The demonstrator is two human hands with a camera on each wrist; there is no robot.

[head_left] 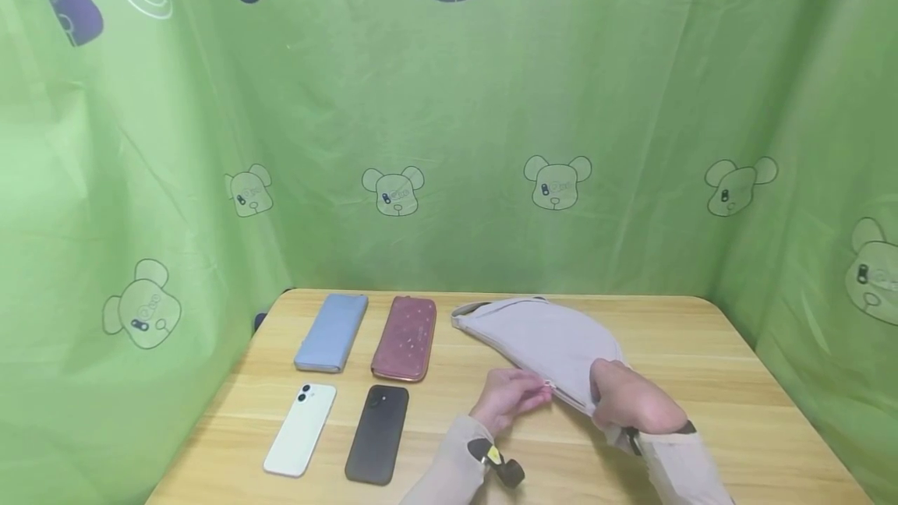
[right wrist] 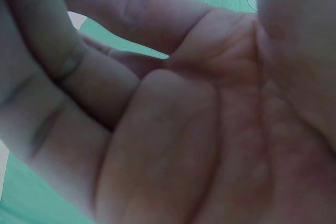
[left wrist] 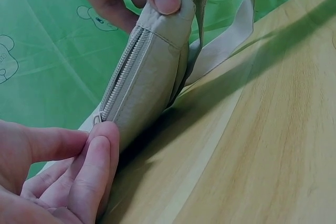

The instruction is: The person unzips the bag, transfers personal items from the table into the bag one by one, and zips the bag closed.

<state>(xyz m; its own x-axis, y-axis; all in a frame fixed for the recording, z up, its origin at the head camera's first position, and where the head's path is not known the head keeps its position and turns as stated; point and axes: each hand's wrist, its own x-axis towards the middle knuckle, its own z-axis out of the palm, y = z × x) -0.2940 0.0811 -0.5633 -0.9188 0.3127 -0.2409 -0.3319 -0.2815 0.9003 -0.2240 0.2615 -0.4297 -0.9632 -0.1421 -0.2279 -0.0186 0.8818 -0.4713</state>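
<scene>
A pale grey crescent-shaped zip bag (head_left: pixel 547 333) lies at the right of the table in the head view, its near edge raised. Close to its right end, my left hand (head_left: pixel 510 400) pinches the zip pull (left wrist: pixel 96 120) between thumb and fingers. Bare teeth of the zip (left wrist: pixel 125 72) run from the pull to that end, beside a narrow dark gap. My right hand (head_left: pixel 634 400) grips the bag's right end, thumb on the fabric. A strap (left wrist: pixel 231 43) loops out behind that end. In the right wrist view the curled right palm (right wrist: pixel 173 145) hides the bag.
A blue wallet (head_left: pixel 331 332) and a dark pink wallet (head_left: pixel 404 339) lie at the back left. In front of them are a white phone (head_left: pixel 300 429) and a black phone (head_left: pixel 377 433). A green printed curtain (head_left: pixel 477 240) surrounds the wooden table (head_left: pixel 737 396).
</scene>
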